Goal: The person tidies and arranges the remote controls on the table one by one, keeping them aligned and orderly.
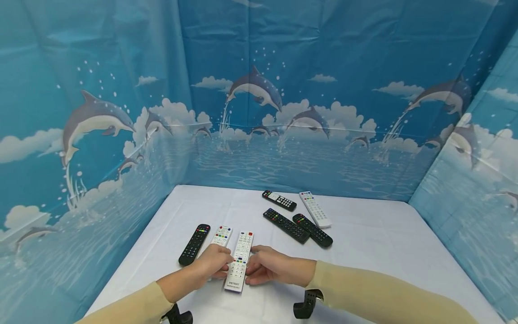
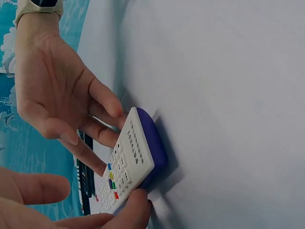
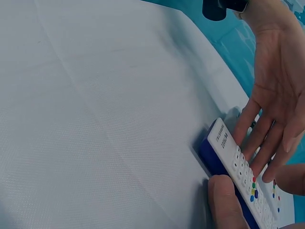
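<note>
A white remote control [image 1: 239, 261] with a blue underside lies lengthwise on the white table between the two hands. The left hand [image 1: 214, 262] is at its left edge, fingers extended toward the side and thumb lifted off the keys. On the opposite edge, the right hand [image 1: 269, 266] has its fingertips against the blue side [image 3: 214, 157], its thumb also off the buttons. Coloured buttons cross the middle of the remote, and print marks its near end [image 2: 138, 143]. Partly covered by the left hand is a second white remote [image 1: 221, 236]. Left of that lies a black remote [image 1: 194, 245].
Farther back on the table [image 1: 384, 252] lie a black remote with white keys [image 1: 279, 200], a white remote [image 1: 314, 209] and two black remotes [image 1: 285, 225] [image 1: 313, 230] that touch. Blue dolphin-print curtains [image 1: 259, 157] stand around the back and sides.
</note>
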Tool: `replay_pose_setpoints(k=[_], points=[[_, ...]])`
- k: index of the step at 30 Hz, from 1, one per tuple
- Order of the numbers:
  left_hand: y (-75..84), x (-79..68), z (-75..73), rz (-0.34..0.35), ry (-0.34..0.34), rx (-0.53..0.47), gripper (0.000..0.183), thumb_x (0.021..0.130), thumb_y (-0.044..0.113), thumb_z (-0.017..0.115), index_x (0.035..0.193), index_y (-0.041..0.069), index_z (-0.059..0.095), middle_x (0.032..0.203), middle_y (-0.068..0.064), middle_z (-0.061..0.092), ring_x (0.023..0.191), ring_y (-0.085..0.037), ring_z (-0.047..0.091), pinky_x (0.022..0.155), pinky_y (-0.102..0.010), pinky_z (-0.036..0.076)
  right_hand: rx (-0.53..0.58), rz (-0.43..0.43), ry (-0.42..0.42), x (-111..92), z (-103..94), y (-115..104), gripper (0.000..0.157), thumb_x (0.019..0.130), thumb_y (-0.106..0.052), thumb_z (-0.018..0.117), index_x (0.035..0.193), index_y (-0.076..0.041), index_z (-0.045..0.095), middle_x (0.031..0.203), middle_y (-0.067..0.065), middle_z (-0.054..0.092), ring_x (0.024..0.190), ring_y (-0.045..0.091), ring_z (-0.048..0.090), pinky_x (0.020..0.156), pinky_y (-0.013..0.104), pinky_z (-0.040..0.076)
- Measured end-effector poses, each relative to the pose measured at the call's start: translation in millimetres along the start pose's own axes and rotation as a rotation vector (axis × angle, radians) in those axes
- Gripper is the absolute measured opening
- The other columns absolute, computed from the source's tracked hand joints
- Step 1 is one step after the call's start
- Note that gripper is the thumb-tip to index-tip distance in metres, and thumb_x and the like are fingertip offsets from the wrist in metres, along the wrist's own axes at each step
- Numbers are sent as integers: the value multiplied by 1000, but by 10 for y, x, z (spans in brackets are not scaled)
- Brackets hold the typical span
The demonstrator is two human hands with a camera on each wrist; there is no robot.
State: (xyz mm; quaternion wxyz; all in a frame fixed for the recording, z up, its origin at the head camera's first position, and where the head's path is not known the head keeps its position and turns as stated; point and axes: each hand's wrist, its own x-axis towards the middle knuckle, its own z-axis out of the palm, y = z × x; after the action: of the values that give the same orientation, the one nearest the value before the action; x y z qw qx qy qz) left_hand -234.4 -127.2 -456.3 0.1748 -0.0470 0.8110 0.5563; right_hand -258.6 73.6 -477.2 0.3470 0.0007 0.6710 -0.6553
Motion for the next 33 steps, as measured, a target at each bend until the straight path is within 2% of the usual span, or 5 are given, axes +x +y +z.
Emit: replay_pose_setpoints(k=[6,18,28,33], points=[[3,8,5,-14,-10,-57,56,93,11,57,139,-18,44,108,-19,58,96,-30,56,81,-42,57,11,-8,-39,22,9,3,91,79,-1,61,156,9,12,104,30,68,82,30,74,77,37,61],[4,29,-3,-12,-9,-86,56,92,10,56,139,-19,43,108,-20,57,98,-31,54,83,-45,56,4,-18,-22,30,24,-2,92,80,-1,60,157,7,10,101,28,69,78,27,74,75,36,61],[12,55,-44,14,-18,-110,56,93,8,55,138,-21,40,113,-24,58,100,-33,57,89,-44,56,-65,-24,-31,-52,-82,-123,79,87,-7,60,154,9,23,107,28,69,88,33,72,76,38,61],[78,95,-60,40,21,-96,56,94,10,56,141,-16,42,125,-27,56,106,-34,60,95,-46,53,-120,-54,-15,-75,-147,-184,74,87,-10,61,151,9,29,107,25,69,93,36,71,79,43,60]])
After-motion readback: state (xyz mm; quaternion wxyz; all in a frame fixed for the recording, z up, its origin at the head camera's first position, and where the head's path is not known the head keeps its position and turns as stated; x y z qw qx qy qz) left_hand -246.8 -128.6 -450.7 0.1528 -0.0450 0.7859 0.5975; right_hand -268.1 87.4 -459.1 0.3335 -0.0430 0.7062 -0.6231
